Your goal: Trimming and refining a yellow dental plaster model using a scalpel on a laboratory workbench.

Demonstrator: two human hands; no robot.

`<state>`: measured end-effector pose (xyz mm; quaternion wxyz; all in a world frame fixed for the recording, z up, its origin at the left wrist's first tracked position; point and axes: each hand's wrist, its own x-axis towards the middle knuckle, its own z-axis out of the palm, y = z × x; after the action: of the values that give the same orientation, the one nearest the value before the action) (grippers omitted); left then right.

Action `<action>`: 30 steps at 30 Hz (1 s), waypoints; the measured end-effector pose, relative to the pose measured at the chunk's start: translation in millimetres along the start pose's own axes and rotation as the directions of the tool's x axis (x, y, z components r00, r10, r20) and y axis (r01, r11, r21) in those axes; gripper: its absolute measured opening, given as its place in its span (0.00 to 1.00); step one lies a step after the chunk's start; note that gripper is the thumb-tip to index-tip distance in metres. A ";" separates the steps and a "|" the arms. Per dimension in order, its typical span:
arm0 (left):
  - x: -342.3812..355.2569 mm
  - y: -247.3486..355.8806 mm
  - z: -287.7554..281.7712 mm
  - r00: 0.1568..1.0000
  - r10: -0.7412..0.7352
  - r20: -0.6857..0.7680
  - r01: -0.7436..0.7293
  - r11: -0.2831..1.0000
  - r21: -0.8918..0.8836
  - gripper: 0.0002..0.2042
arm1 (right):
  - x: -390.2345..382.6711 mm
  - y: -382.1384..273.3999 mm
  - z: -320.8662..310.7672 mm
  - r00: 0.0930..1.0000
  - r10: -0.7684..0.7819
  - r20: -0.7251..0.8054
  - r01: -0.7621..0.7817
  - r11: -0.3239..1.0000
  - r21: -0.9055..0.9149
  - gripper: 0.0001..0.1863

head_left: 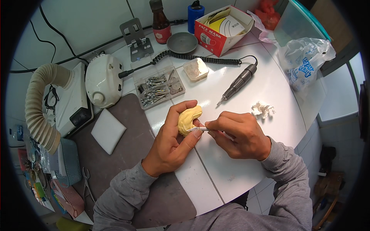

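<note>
My left hand (pixel 175 140) is closed round a pale yellow, horseshoe-shaped dental cast (pixel 185 120), with the thumb along its near side. In my right hand (pixel 241 134) is a small craft knife (pixel 203 129) with a ridged metal collar, pinched between thumb and fingers. Its pointed blade reaches the cast's lower edge, close to my left thumb; whether the tip cuts in is too small to tell. A dark rotary handpiece (pixel 239 84) lies beyond my right hand. Crumpled white tissue (pixel 263 110) rests to the right of it.
Beyond my hands stand a divided box of burs (pixel 158 87), a small lidded container (pixel 195 70), a grey dish (pixel 182 42), a brown bottle (pixel 159 23) and a face mask box (pixel 219 32). A white control unit (pixel 103 81), a ribbed hose (pixel 36 104) and a white pad (pixel 108 131) are left.
</note>
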<state>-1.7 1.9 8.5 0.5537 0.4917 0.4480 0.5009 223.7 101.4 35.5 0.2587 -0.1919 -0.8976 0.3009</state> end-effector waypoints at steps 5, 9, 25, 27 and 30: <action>0.1 -0.8 -0.7 1.000 0.012 -0.007 -0.012 0.999 0.036 0.29 | 0.2 0.1 -0.4 1.000 0.004 0.003 -0.004 1.000 -0.005 0.12; 0.0 -1.9 -0.2 1.000 0.020 -0.013 -0.019 0.999 0.036 0.29 | -0.2 0.5 -0.5 1.000 0.004 0.006 -0.004 1.000 -0.003 0.12; 0.2 -1.2 -2.1 1.000 -0.009 0.013 0.008 0.996 0.093 0.26 | -0.5 1.2 0.9 1.000 0.000 -0.013 0.001 1.000 0.016 0.13; 0.3 -3.7 -1.5 1.000 -0.005 0.011 0.004 0.996 0.092 0.26 | -0.9 1.4 1.9 1.000 0.000 -0.004 0.000 1.000 0.001 0.13; 0.9 -7.4 1.8 0.996 0.056 -0.063 -0.053 0.998 0.046 0.24 | -1.2 0.8 3.3 1.000 0.003 -0.008 -0.003 1.000 -0.020 0.14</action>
<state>1.0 2.5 1.3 0.5141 0.4996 0.4629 0.5213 222.9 100.0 32.3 0.2599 -0.1972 -0.8991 0.2918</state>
